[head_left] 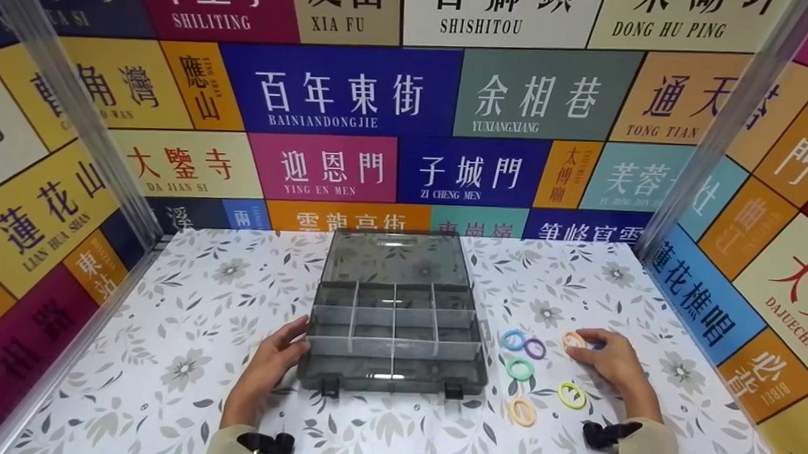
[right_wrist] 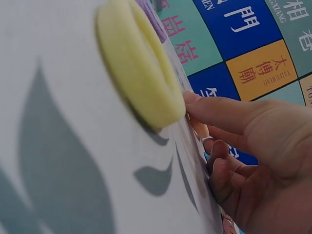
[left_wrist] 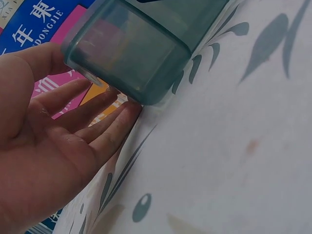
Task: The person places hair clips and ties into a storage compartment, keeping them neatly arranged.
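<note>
A smoky see-through divider box [head_left: 393, 347] lies on the table with its lid [head_left: 395, 257] raised at the back. Its compartments show no contents. Beside the box's left wall is my left hand [head_left: 275, 353], thumb and fingertips at its edge; the left wrist view shows the fingers [left_wrist: 114, 129] fairly straight along the box corner [left_wrist: 131, 63]. To the right, my right hand [head_left: 611, 362] pinches an orange hair tie [head_left: 574, 339] close over the tabletop. A blue hair tie [head_left: 597, 344] shows partly behind those fingers. Nearest that hand lies a yellow-green hair tie [head_left: 571, 395], large in the right wrist view.
Between box and right hand lie a light blue hair tie [head_left: 513, 340], a purple one [head_left: 534, 348], a green one [head_left: 520, 369] and a pale orange one [head_left: 522, 412]. A leaf-patterned cloth [head_left: 383, 428] covers the table. Walls with coloured signs [head_left: 341, 90] enclose the back and sides.
</note>
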A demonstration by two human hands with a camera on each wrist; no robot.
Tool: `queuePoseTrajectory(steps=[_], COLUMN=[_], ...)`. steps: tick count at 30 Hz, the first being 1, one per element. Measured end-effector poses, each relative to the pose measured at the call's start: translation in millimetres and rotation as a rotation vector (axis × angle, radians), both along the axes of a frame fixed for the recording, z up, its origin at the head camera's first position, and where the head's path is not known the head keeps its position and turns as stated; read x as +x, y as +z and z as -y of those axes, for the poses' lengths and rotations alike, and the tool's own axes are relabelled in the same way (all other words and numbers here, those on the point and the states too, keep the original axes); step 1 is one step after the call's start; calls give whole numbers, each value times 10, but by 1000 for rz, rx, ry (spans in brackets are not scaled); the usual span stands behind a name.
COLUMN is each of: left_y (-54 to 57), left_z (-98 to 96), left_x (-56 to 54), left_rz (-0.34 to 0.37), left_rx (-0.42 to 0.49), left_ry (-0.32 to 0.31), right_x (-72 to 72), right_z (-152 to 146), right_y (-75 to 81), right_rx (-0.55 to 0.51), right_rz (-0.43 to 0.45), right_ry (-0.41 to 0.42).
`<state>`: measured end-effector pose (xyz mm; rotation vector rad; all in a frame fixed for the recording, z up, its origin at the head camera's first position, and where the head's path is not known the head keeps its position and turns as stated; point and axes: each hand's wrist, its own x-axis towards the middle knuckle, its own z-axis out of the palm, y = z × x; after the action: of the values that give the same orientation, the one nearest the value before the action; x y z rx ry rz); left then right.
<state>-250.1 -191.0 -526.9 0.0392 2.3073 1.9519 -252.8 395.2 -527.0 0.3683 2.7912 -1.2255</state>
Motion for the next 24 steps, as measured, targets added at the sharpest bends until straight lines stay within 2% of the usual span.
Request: queuePoseTrajectory(steps=[6,17,24], left_y=[-7,-25,-20], left_z=[-2,0,2], left_x=[-7,-34,-35], left_rz=[30,18,41], left_rx=[2,3,3], left_ry=[5,13,6], right_x=[11,-6,-7], right_z=[9,40,109], right_y=[5,46,180], right_rx=[35,30,-16], right_rz=[-25,-11,-4], right_ry=[18,-10,-10])
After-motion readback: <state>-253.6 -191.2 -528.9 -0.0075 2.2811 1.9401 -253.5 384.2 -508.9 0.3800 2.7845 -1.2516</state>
